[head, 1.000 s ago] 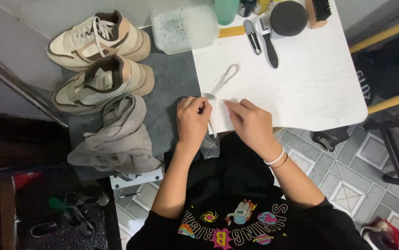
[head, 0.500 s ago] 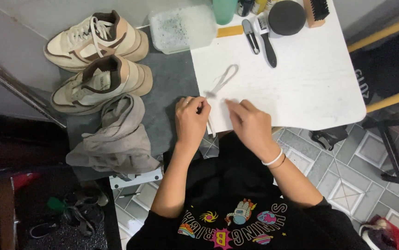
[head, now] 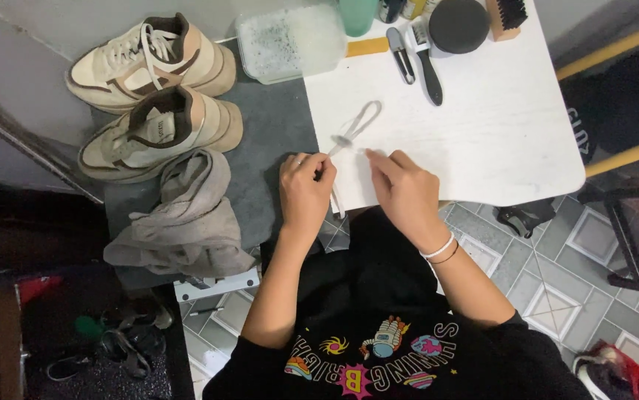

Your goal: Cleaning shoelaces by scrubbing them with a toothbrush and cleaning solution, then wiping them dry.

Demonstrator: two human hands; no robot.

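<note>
Little has moved since the earlier frames: both hands stay at the near edge of the white table (head: 482, 126), with the lace only slightly shifted between them. The left hand (head: 306, 191) is curled almost closed, thumb and fingers pinching the white shoelace (head: 356, 126), one strand of which hangs down past the table edge below the fist. The right hand (head: 406, 191) is also mostly closed, its fingertips pinching the lace just beside the left hand's grip. Beyond the hands the shoelace runs up onto the table and ends in a loop lying flat on the white surface. On the grey mat (head: 275, 133) to the left lie two beige sneakers (head: 152, 96), side by side, with a crumpled grey cloth (head: 186, 218) just below them. At the far edge of the table are a clear plastic tub (head: 290, 41), a black round tin (head: 458, 24) and dark-handled brushes (head: 429, 67).
</note>
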